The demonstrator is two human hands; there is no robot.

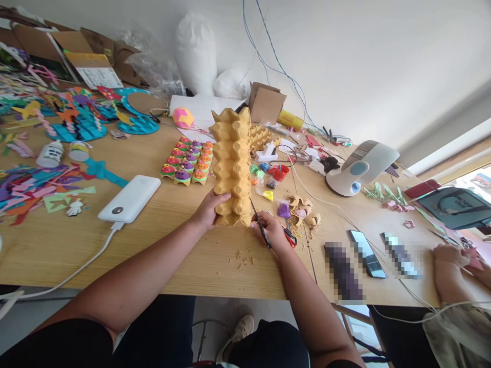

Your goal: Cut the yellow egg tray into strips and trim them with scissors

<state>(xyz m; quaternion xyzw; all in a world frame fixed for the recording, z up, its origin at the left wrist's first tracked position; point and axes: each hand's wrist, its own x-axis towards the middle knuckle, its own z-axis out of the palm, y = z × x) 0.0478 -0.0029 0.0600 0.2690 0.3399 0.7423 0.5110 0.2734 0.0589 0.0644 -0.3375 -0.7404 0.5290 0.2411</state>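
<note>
A long yellow egg-carton strip stands upright over the wooden table, its cups facing me. My left hand is closed on its lower left edge. At its lower right corner my right hand is closed round a dark, thin cutting tool, whose upper end lies along the strip's right edge; the exact kind of tool is hard to tell. A red and black tool lies beside my right hand. Small yellow scraps are scattered below the strip. Another yellow carton piece rests behind it.
Left of the strip sit painted carton cups, a white power bank with a cable, and a glue bottle. To the right are a red cup, a white fan, a phone and another person's hand.
</note>
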